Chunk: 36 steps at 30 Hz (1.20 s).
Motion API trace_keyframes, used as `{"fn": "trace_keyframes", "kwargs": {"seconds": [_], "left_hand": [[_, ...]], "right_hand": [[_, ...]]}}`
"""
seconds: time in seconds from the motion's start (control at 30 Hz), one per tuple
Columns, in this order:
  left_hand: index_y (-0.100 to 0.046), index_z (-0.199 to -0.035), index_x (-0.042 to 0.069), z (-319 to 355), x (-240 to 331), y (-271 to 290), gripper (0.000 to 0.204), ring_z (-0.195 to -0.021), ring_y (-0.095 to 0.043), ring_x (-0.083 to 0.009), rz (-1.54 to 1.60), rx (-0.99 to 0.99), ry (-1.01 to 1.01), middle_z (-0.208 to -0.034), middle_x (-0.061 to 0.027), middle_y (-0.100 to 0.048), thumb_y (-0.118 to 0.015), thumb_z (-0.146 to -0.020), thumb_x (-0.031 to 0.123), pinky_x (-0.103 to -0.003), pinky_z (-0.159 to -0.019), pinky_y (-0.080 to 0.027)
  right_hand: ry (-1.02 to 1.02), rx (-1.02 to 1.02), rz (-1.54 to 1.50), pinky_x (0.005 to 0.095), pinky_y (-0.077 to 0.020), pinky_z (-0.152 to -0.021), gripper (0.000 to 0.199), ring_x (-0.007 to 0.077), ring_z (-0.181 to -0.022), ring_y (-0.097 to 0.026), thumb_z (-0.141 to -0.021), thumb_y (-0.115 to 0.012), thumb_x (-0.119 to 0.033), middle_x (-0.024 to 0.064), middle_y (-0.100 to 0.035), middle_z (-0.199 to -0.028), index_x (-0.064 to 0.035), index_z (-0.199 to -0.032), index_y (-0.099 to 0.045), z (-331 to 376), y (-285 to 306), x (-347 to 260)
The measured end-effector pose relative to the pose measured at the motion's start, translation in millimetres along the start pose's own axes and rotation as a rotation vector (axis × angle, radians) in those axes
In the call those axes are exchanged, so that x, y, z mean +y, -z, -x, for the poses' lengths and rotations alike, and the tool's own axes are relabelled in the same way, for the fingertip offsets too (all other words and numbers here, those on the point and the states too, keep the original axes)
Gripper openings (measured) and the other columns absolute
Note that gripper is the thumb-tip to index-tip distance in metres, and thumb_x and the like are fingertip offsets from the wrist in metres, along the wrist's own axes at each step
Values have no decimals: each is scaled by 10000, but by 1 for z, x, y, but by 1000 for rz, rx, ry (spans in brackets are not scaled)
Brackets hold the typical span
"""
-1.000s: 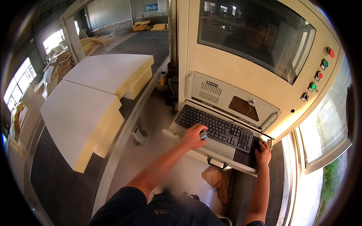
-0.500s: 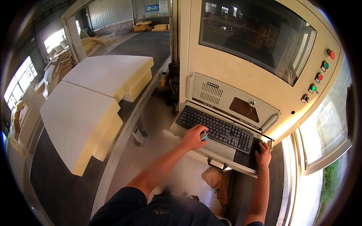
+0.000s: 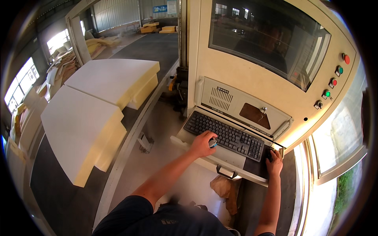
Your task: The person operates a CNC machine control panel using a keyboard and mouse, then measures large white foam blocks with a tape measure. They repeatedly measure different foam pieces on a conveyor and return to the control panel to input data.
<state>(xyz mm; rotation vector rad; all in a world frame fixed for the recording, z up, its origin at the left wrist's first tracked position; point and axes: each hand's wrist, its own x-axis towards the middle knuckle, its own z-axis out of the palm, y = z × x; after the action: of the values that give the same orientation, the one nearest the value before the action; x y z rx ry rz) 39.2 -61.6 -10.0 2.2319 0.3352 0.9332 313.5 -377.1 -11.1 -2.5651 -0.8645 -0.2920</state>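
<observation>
A: Head view first. Any signs or labels, and where?

B: A blue rectangular sign [image 3: 160, 8] hangs on the far wall at the top, beside the corrugated shutter. Its lettering is too small to read. On the beige control cabinet [image 3: 236, 74] a thin dark label strip runs under the vent slots of the computer panel [image 3: 240, 106], with a brown rectangular flap [image 3: 255, 116] to its right. Down the cabinet's right edge sits a column of round buttons [image 3: 334, 77]: red, green, red, green, then a dark knob.

A: Packages?

B: Yellowish foam stacks [image 3: 157, 28] lie far back on the floor. Nearer, two large pale foam blocks [image 3: 94, 106] rest on the long machine bed, touching one another.

A: What are the hands on?

B: The left hand [image 3: 202, 144] is curled over a small grey and blue object [image 3: 213, 143] at the front left edge of the black keyboard [image 3: 225, 135]; it looks like a grasp, though what the object is I cannot tell. The right hand [image 3: 274, 163] rests fingers forward at the right end of the pull-out shelf [image 3: 224, 159], just beside the keyboard's right edge. Whether it grips something there is hidden.

A: And the keyboard itself?

B: Black, long, with grey keys, lying aslant on the beige shelf below the computer panel, under the dark screen [image 3: 267, 39].
</observation>
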Motion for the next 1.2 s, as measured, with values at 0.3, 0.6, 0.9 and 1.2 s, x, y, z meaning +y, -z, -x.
{"fn": "trace_keyframes", "kwargs": {"seconds": [0.3,0.6,0.9,1.2], "left_hand": [[-622,-1061,73,0,2,0,396,-888,-638,-281,-7,11,-8,-960,-93,-617,-746,-686,99,-368,-778,-528],[-611,-1073,96,0,-1,-1,416,-919,-647,-318,-8,5,-22,-1005,-95,-626,-745,-680,125,-406,-779,-542],[-622,-1055,74,0,1,-1,394,-896,-638,-281,-8,19,-25,-959,-93,-614,-738,-678,91,-375,-779,-528],[-615,-1079,93,0,5,0,423,-945,-649,-314,0,-10,-1,-1024,-94,-630,-746,-678,121,-405,-789,-543]], "right_hand": [[-12,10,2,406,-482,-1023,563,305,-1245,-570,-717,-789,-152,109,-579,-1380,-133,-1266,-666,1,2,-3],[1,0,-11,399,-477,-1031,558,298,-1260,-560,-726,-781,-145,110,-563,-1403,-134,-1272,-665,1,2,-3],[-6,-12,-8,395,-475,-1034,567,296,-1265,-558,-721,-786,-142,109,-561,-1407,-126,-1274,-662,0,4,-5],[3,3,0,396,-477,-1032,572,302,-1262,-558,-714,-801,-140,111,-565,-1401,-124,-1269,-662,0,4,0]]}}
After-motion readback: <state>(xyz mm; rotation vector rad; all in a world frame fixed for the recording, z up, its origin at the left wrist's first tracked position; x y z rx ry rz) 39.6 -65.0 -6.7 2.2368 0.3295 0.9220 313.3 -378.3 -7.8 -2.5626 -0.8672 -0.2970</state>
